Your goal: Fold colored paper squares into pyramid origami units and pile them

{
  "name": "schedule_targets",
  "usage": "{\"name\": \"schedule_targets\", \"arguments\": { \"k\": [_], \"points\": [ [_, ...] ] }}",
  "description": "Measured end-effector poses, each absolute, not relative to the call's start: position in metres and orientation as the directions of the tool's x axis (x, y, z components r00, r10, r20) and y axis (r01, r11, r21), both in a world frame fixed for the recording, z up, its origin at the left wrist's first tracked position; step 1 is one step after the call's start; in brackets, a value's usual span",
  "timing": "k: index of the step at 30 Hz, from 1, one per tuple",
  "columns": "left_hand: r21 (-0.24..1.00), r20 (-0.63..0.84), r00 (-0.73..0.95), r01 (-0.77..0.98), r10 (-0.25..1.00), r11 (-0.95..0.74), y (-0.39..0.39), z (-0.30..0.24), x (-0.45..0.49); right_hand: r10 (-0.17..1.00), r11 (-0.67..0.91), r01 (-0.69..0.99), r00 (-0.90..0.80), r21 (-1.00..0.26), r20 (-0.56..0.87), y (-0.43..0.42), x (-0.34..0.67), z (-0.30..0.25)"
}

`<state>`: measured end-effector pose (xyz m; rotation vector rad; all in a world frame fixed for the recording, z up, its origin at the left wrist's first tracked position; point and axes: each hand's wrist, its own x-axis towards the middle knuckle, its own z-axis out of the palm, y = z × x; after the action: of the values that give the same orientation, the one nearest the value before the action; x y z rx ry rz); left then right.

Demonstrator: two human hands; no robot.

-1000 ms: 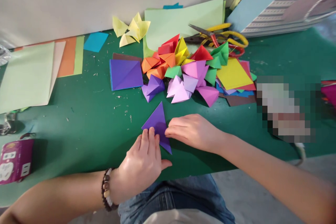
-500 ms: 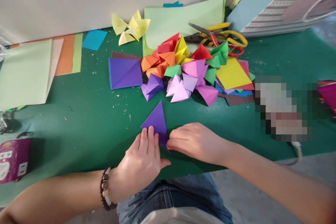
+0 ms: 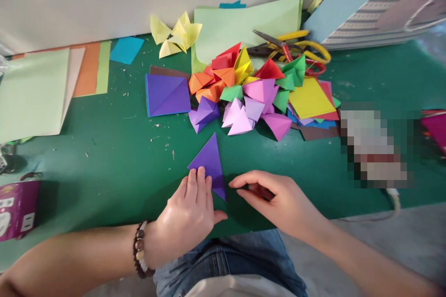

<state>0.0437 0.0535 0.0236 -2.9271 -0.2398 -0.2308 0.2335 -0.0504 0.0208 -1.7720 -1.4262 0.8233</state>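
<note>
A purple paper folded into a triangle [image 3: 211, 161] lies flat on the green table near its front edge. My left hand [image 3: 190, 209] presses on its lower left part, fingers stretched out flat and thumb apart; that part of the paper is hidden. Just right of the paper hovers my right hand [image 3: 275, 197], thumb and forefinger apart with nothing between them. Beyond the triangle is a heap of folded paper pieces, among them a purple one [image 3: 204, 113], a lilac one [image 3: 239, 117] and a pink one [image 3: 278, 125]. Left of the heap lies a stack of purple squares [image 3: 168, 96].
Scissors [image 3: 289, 46] rest behind the heap, and yellow paper squares [image 3: 311, 97] lie at its right. Pale green sheets [image 3: 33, 93] cover the left side, above a magenta box [image 3: 17, 209]. A blurred-out object [image 3: 372, 144] with a cable stands at right. A striped bag [image 3: 379, 9] leans behind.
My right hand has let go of the triangle's right edge and drawn back to the right, its thumb and forefinger parting. My left hand stays in place on the paper.
</note>
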Motion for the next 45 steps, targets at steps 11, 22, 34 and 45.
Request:
{"name": "schedule_targets", "arguments": {
  "k": [11,22,34,45],
  "points": [
    [-0.188,0.174,0.975,0.174,0.142,-0.967,0.055,0.028,0.046,0.955,-0.242,0.517,0.275,-0.821,-0.109,-0.033,0.227,0.018],
    [-0.185,0.2,0.969,0.185,0.147,-0.965,0.053,0.022,0.045,0.929,-0.174,0.544,0.368,-0.821,0.047,0.0,0.237,0.01],
    [-0.182,0.179,0.971,0.19,0.158,-0.965,0.054,0.026,0.046,0.902,-0.124,0.627,0.393,-0.769,0.176,0.015,0.241,0.002],
    [-0.193,0.183,0.97,0.194,0.159,-0.962,0.053,0.025,0.046,0.863,-0.164,0.665,0.454,-0.728,0.22,0.03,0.244,0.003]
  ]
}}
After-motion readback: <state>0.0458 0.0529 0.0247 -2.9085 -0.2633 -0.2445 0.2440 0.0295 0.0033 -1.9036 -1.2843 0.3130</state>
